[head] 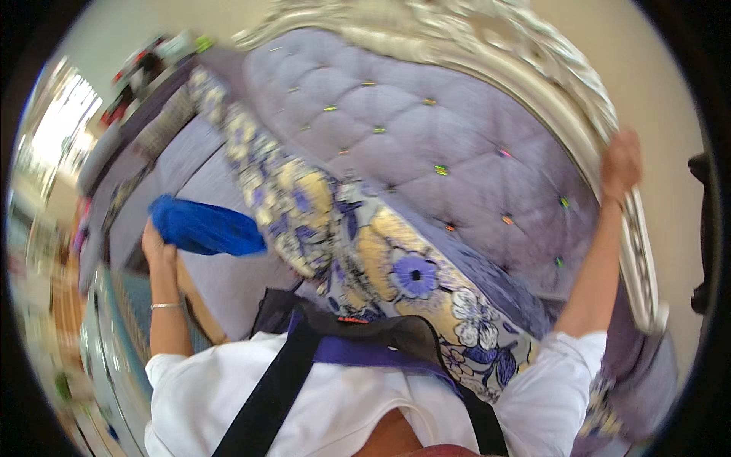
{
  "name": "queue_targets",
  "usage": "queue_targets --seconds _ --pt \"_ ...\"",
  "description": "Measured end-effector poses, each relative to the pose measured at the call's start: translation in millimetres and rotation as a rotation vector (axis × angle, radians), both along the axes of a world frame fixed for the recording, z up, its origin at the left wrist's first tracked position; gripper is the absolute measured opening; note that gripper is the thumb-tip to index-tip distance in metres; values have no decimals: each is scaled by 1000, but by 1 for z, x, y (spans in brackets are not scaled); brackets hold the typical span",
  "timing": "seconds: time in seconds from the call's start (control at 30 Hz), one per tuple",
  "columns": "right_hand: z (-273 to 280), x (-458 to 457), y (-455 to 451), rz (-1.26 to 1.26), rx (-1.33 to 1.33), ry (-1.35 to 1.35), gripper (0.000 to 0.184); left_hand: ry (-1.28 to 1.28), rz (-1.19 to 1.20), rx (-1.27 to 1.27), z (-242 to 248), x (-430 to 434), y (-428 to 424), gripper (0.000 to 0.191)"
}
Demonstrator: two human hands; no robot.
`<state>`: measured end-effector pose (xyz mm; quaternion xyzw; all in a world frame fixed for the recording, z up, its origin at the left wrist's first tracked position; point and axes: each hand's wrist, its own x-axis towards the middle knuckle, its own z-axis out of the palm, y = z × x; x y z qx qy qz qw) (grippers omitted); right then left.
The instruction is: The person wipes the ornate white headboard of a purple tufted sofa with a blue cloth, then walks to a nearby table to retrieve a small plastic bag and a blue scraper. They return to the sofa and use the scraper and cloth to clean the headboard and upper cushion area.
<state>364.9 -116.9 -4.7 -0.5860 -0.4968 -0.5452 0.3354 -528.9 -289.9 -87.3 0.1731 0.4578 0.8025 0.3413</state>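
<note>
My left hand (157, 240) holds one end of a bunched blue cloth (208, 225), which stretches out to the right over the sofa seat. On the other side, my right hand (622, 160) is at the outer edge of the carved, silvery sofa frame (562, 105), its fingers curled; whether it grips the frame cannot be told. Between my arms lies the tufted purple-grey backrest (400, 125) with shiny buttons. Floral cushions (414, 271) in yellow, purple and white lean along its foot.
The sofa's grey seat (220, 291) spreads below the cushions. A glossy, curved table edge (105, 337) is at the lower left. Blurred objects (145, 68) stand behind the sofa's far end, near a bright window (68, 108). A dark object (699, 234) is by the wall at right.
</note>
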Motion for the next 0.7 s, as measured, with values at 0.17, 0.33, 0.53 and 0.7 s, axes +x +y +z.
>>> queue_targets --seconds 0.17,0.33,0.53,0.7 --pt "-31 61 30 -461 -230 -198 39 -104 275 -214 19 57 -91 25" --pt "-70 -82 -14 256 -67 20 37 -185 -48 92 12 65 -112 14" --pt "-130 -367 -186 798 -674 60 35 -121 45 57 11 -15 -197 34" --pt "-153 -536 -298 773 -991 -117 33 -245 78 131 -14 -136 -261 45"
